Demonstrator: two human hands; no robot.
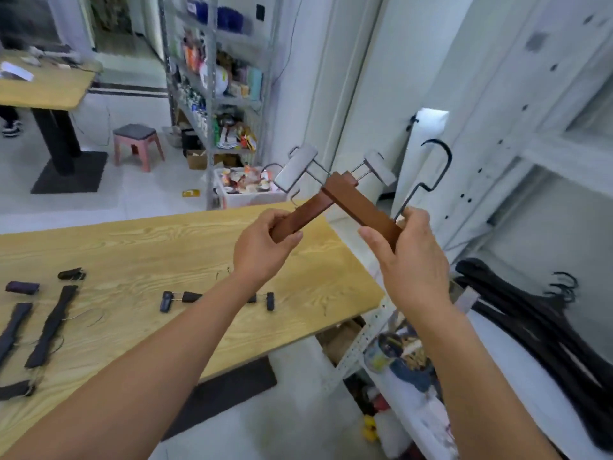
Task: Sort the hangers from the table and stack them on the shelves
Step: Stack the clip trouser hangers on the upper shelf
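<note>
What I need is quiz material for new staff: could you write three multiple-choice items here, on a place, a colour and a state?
1. Where does the stack of black hangers lie? A. pink stool B. white metal shelf at right C. floor
2. What colour are the bars of the two held wooden clip hangers? A. white B. green C. brown
3. What are the hands doing? A. left hand and right hand each grip one hanger B. both empty C. both flat on table
Key: B, the stack rests on the shelf; C, both bars are brown; A, each hand's fingers curl round one bar.
</note>
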